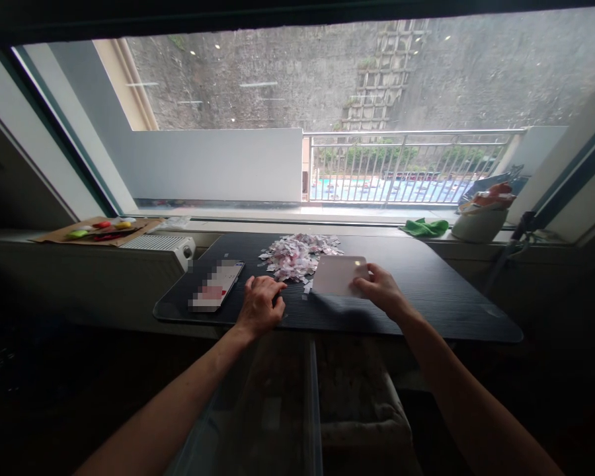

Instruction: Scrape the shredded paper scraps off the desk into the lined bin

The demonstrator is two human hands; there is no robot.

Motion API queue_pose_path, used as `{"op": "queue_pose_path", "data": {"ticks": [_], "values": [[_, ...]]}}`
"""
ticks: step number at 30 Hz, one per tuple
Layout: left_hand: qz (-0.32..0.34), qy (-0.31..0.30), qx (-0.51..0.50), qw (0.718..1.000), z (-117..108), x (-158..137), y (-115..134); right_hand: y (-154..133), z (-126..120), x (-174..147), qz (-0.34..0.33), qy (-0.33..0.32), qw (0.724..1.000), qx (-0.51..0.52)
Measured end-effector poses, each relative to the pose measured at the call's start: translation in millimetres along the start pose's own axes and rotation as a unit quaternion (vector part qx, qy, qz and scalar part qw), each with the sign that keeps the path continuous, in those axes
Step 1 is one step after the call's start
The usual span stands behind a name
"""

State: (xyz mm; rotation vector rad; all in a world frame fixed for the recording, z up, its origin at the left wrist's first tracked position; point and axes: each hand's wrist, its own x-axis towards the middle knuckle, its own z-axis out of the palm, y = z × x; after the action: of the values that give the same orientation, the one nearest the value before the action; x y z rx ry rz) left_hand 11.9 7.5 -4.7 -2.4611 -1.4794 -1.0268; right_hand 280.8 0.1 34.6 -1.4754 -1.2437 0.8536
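A heap of torn paper scraps (293,254), whitish with pinkish marks, lies on the dark tabletop (426,291). My right hand (381,285) pinches a flat, pale rectangular plastic sheet (338,274) by its right side. The sheet is tilted up at the right of the heap, its lower left corner close to a few loose scraps (308,287). Just in front of the heap, my left hand (262,303) rests at the table with its fingers bent and the thumb apart from the index finger. Nothing shows between those fingers.
Left of my left hand lies a phone (223,284), its screen partly blurred out. A radiator (171,248) adjoins the table's left side. On the sill are a green cloth (425,227), a filled pale pot (480,221) and a brown board (92,233) with coloured items. A clear bin (258,410) stands below.
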Motion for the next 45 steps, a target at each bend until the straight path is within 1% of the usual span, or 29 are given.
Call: {"op": "queue_pose_path", "data": {"ticks": [3, 4, 6, 8, 14, 18, 20, 22, 25, 28, 30, 33, 36, 39, 43, 45], "values": [[-0.004, -0.002, 0.001, 1.0, -0.2, 0.1, -0.2, 0.4, 6.4, -3.2, -0.007, -0.049, 0.999, 0.013], [-0.005, -0.003, 0.001, 1.0, -0.4, 0.1, -0.4, -0.7, 8.1, -3.7, -0.012, -0.056, 0.998, 0.021], [-0.006, -0.005, 0.001, 1.0, -0.6, 0.2, -0.6, -3.4, 9.5, -3.2, -0.027, -0.039, 0.999, 0.027], [-0.007, -0.006, 0.002, 1.0, -0.9, 0.3, -0.5, -5.1, 7.4, -1.7, -0.043, -0.01, 0.999, 0.005], [-0.011, -0.008, 0.001, 1.0, -1.1, 0.5, 0.4, -3.7, -14.8, -4.7, -0.059, 0.01, 0.994, -0.093], [-0.01, -0.009, 0.0, 1.0, -1.7, 0.3, 1.0, -6.8, -25.3, -5.5, -0.074, 0.061, 0.987, -0.132], [-0.009, -0.008, 0.0, 1.0, -2.1, 0.3, 1.0, -8.2, -26.7, -4.3, -0.08, 0.074, 0.983, -0.149], [-0.009, -0.007, -0.001, 1.0, -2.4, 0.3, 0.8, -8.3, -27.4, -3.5, -0.076, 0.064, 0.984, -0.149], [-0.008, -0.005, -0.003, 1.0, -2.4, 0.3, 0.4, -6.6, -29.3, -3.0, -0.066, 0.04, 0.99, -0.115], [-0.006, -0.002, -0.005, 1.0, -2.1, 0.3, 0.2, -3.9, -30.1, 1.1, -0.073, 0.055, 0.991, -0.101], [-0.006, 0.0, -0.005, 1.0, -1.9, 0.2, 0.1, -2.7, -29.3, 5.4, -0.083, 0.071, 0.988, -0.112], [-0.006, 0.001, -0.005, 1.0, -1.6, 0.0, -0.1, -4.2, -30.3, 7.2, -0.08, 0.069, 0.983, -0.153], [-0.006, 0.001, -0.005, 1.0, -1.3, 0.1, -0.5, -8.9, -37.3, 0.6, -0.079, 0.075, 0.973, -0.203], [-0.005, 0.0, -0.006, 1.0, -1.4, 0.2, -0.9, -12.5, -42.2, -5.1, -0.105, 0.095, 0.967, -0.213], [-0.003, 0.003, -0.005, 1.0, -1.9, 0.0, -1.1, -12.8, -31.8, -1.6, -0.132, 0.071, 0.969, -0.195], [-0.001, 0.004, -0.004, 1.0, -2.0, -0.2, -1.3, -13.6, -25.3, -0.5, -0.142, 0.059, 0.966, -0.21]]}}
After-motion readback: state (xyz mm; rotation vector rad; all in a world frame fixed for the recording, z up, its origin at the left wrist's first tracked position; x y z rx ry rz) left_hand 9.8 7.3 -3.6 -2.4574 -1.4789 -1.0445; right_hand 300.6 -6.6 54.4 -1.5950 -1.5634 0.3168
